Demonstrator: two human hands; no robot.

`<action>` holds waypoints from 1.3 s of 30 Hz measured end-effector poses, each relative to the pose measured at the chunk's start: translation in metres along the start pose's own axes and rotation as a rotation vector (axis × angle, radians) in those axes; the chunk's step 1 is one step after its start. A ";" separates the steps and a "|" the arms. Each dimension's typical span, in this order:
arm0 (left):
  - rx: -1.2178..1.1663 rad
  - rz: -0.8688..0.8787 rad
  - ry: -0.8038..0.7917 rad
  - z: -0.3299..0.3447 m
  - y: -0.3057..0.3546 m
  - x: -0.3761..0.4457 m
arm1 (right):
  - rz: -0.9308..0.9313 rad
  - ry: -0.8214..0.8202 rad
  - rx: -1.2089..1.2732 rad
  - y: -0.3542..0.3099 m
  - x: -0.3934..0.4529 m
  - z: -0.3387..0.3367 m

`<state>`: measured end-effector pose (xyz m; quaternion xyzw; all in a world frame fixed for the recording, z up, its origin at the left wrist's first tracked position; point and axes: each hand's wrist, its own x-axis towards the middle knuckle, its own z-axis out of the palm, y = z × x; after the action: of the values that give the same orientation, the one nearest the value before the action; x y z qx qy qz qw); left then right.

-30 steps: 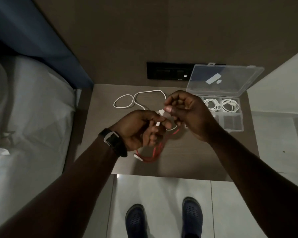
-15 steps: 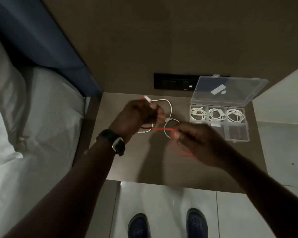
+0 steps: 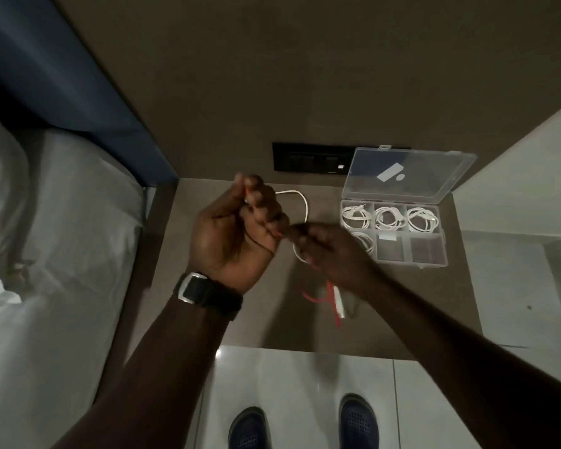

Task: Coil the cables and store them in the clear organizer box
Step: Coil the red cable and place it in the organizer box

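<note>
Both hands meet above the bedside table (image 3: 214,325). The left hand (image 3: 237,231), raised with palm turned toward the camera and watch (image 3: 204,291) on its wrist, closes its fingers around the red cable (image 3: 329,294). At its 3 o'clock, the right hand (image 3: 327,251) pinches the same cable, whose tail dangles blurred below. A white cable (image 3: 300,205) lies behind them. At 2 o'clock sits the clear organizer box (image 3: 434,254), lid open, coiled white cables in four compartments.
</note>
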<state>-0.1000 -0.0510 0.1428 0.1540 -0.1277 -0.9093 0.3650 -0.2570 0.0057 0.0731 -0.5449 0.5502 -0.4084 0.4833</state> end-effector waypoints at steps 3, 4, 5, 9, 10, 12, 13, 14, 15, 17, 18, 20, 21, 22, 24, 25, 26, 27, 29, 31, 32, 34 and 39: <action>-0.108 0.110 0.037 0.002 0.015 0.005 | 0.056 -0.033 -0.100 0.017 -0.036 0.011; -0.119 0.138 0.082 0.002 0.015 0.006 | 0.054 -0.038 -0.141 0.017 -0.044 0.013; -0.093 0.164 0.131 0.000 0.013 0.006 | 0.042 -0.046 -0.182 0.014 -0.051 0.014; 0.619 0.249 0.310 -0.012 -0.001 0.009 | -0.043 -0.084 -0.412 -0.009 -0.063 0.005; 0.880 0.240 0.330 -0.016 -0.006 0.008 | -0.093 -0.072 -0.482 -0.018 -0.062 -0.003; 1.222 0.138 0.277 -0.018 -0.020 0.002 | -0.207 -0.046 -0.590 -0.037 -0.052 -0.023; 1.301 0.077 0.240 -0.017 -0.027 -0.001 | -0.257 -0.034 -0.630 -0.045 -0.043 -0.033; 1.319 0.026 0.223 -0.016 -0.033 -0.005 | -0.302 -0.017 -0.663 -0.052 -0.035 -0.040; 1.269 -0.016 0.232 -0.015 -0.037 -0.007 | -0.338 0.003 -0.685 -0.056 -0.025 -0.046; 1.042 -0.113 0.292 -0.013 -0.041 -0.011 | -0.370 0.030 -0.705 -0.056 -0.008 -0.051; 0.924 -0.169 0.302 -0.012 -0.041 -0.013 | -0.372 0.030 -0.699 -0.053 -0.001 -0.051; 0.674 -0.238 0.251 -0.010 -0.041 -0.018 | -0.345 0.022 -0.632 -0.041 0.011 -0.050; 0.528 -0.235 0.218 -0.008 -0.039 -0.020 | -0.299 0.023 -0.572 -0.034 0.015 -0.049; 0.375 -0.211 0.191 -0.007 -0.035 -0.021 | -0.230 0.025 -0.503 -0.025 0.016 -0.047; 0.135 -0.101 0.133 -0.008 -0.024 -0.021 | -0.088 -0.009 -0.384 -0.008 0.007 -0.037; 0.074 -0.026 0.116 -0.009 -0.017 -0.019 | -0.043 -0.054 -0.345 0.001 -0.003 -0.028; 0.046 0.044 0.119 -0.010 -0.011 -0.017 | -0.019 -0.103 -0.319 0.007 -0.015 -0.019; 0.031 0.102 0.148 -0.011 -0.006 -0.014 | -0.003 -0.148 -0.300 0.010 -0.028 -0.009; 0.079 0.207 0.252 -0.013 0.000 -0.007 | 0.039 -0.241 -0.274 0.009 -0.053 0.010; 0.299 0.296 0.344 -0.018 0.003 -0.002 | 0.080 -0.300 -0.301 0.000 -0.070 0.016; 0.468 0.310 0.371 -0.021 0.004 0.000 | 0.077 -0.292 -0.317 -0.007 -0.073 0.012; 0.892 0.264 0.367 -0.026 -0.003 -0.002 | 0.023 -0.217 -0.361 -0.024 -0.069 -0.004; 1.435 -0.011 0.253 -0.029 -0.042 -0.014 | -0.219 -0.050 -0.674 -0.055 -0.034 -0.051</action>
<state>-0.1059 -0.0155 0.1039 0.4602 -0.6485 -0.5786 0.1814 -0.2978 0.0316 0.1401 -0.7392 0.5804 -0.2401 0.2430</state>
